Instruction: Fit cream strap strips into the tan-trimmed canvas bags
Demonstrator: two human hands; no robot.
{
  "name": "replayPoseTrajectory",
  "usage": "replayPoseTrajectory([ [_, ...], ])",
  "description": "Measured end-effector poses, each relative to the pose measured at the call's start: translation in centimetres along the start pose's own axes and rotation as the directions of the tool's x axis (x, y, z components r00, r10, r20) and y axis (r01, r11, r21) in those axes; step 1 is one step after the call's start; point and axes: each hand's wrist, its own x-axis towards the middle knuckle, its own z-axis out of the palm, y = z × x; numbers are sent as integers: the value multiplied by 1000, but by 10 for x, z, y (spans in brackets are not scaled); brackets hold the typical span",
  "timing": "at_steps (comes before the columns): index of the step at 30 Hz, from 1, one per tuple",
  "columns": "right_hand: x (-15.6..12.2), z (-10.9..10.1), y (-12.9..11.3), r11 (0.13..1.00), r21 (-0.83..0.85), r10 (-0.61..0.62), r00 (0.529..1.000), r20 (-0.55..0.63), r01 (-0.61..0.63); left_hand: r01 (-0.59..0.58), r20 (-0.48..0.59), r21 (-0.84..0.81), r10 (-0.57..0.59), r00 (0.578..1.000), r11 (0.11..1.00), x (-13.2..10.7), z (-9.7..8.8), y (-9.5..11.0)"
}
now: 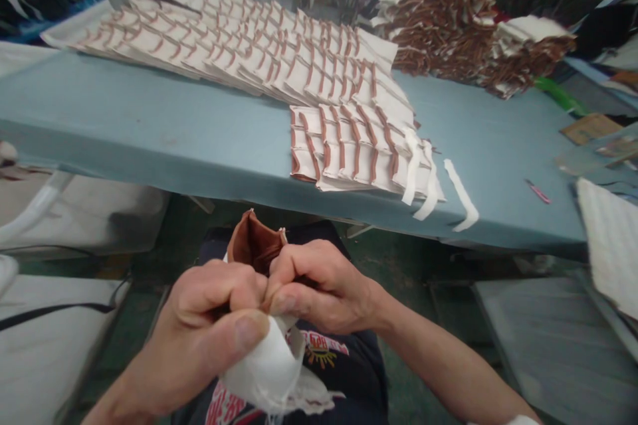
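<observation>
Over my lap I hold a sewn fabric piece [254,239], brown on its open pocket-like part and white on the cloth hanging below. My left hand [214,319] is closed on it, thumb pressed on the white part. Pinched against the same piece, close beside the left fingertips, is my right hand [319,285]. The fingers hide the exact spot where both hands meet on the fabric. Beyond them, on the blue table, lie overlapping rows of white pieces with brown edges [349,146].
White strips [461,196] lie near the table's front edge, one hanging over it. A pink-handled small tool [537,191] rests at the right. A tall heap of brown and white pieces [448,20] stands at the back right. The blue table [199,119] runs across in front of me.
</observation>
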Motion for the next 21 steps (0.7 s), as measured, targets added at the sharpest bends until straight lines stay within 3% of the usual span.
replayPoseTrajectory([
  [3,2,1,-2,1000,14,19,1000,-13,-19,9,-74,-195,-24,997,981,-3,8,-19],
  [7,4,-2,-8,1000,0,28,999,-40,-28,50,-80,-319,-80,994,946,-1,8,-36],
  [16,-1,-4,-6,994,-101,42,998,-39,-46,162,-98,-149,-177,979,975,0,-3,-28],
  [21,1,-6,-8,979,-203,-34,999,-23,28,146,-67,16,-144,987,989,1,-7,-21],
])
